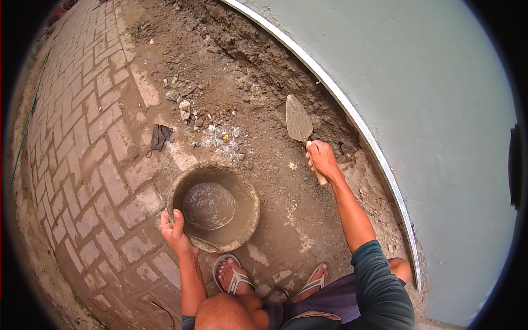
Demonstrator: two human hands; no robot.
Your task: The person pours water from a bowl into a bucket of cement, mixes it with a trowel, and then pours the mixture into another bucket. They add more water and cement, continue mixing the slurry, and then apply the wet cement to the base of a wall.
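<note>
My left hand (pixel 175 231) grips the near left rim of a round, mortar-caked pan (pixel 242 190) that sits on the dirt and holds wet grey mortar (pixel 209 206). My right hand (pixel 323 159) is closed around the wooden handle of a trowel (pixel 298 121). Its blade points away from me, above the dirt trench beside the wall. I am squatting; my sandalled feet are just below the pan.
A grey wall (pixel 429 110) with a pale strip along its base (pixel 352 115) curves down the right. A dug trench of loose soil runs along it. Brick paving (pixel 82 154) covers the left. Stones (pixel 184 109) and a dark rag (pixel 159 137) lie beyond the pan.
</note>
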